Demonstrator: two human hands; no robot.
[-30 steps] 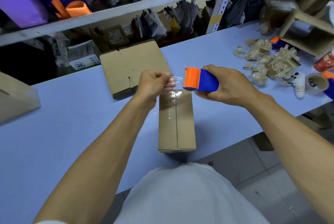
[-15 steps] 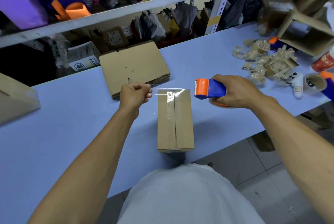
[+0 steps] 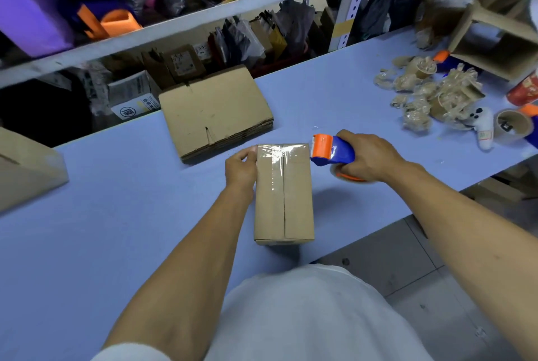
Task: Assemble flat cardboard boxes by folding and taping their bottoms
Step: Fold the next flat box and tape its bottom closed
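The small brown cardboard box (image 3: 283, 192) stands on the pale blue worktop (image 3: 116, 215) between the two hands, its folded flaps facing up with the centre seam running away from the person. A strip of clear glossy tape (image 3: 276, 155) lies across the far end of the box top, and a further strip runs along the seam. The left hand (image 3: 241, 170) rests against the far left edge of the box, its fingers curled at the corner where the tape end lies; whether it pinches the tape or only presses it cannot be told. The right hand (image 3: 368, 158) grips the blue and orange plastic tape dispenser (image 3: 332, 151), fingers wrapped round the handle, with the orange head just beside the far right corner of the box. Beyond the left hand lies a stack of flat brown cardboard blanks (image 3: 217, 112), apart from the box. Well to the right of the right hand lies a heap of crumpled used tape and empty cardboard cores (image 3: 431, 93), and past it a brown cardboard tape core (image 3: 513, 126).
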